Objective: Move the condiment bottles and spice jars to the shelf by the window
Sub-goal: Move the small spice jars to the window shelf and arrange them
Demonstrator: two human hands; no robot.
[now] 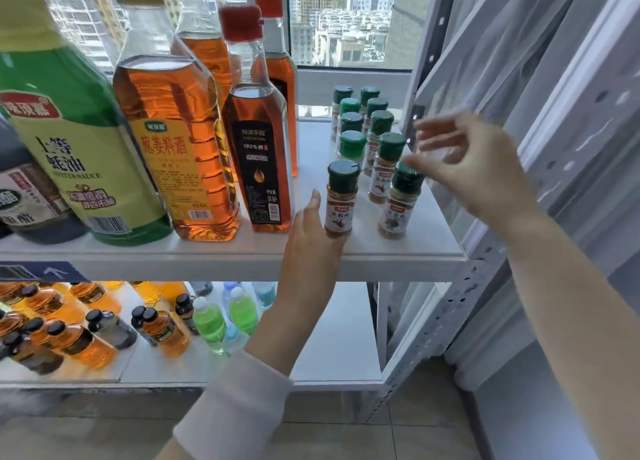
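The left hand [310,241] holds the base of a chili spice jar [341,196] on the shelf [426,232], and just right of it the right hand [474,168], fingers spread wide, touches the neighbouring jar [401,200] on its green cap.

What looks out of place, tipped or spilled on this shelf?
Nothing stands out. The condiment bottles and spice jars on the upper shelf all stand upright with caps on, and no spill shows.

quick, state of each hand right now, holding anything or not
left hand: against the front-left spice jar, grip cannot be told
right hand: open, a fingertip at the cap of the front-right spice jar
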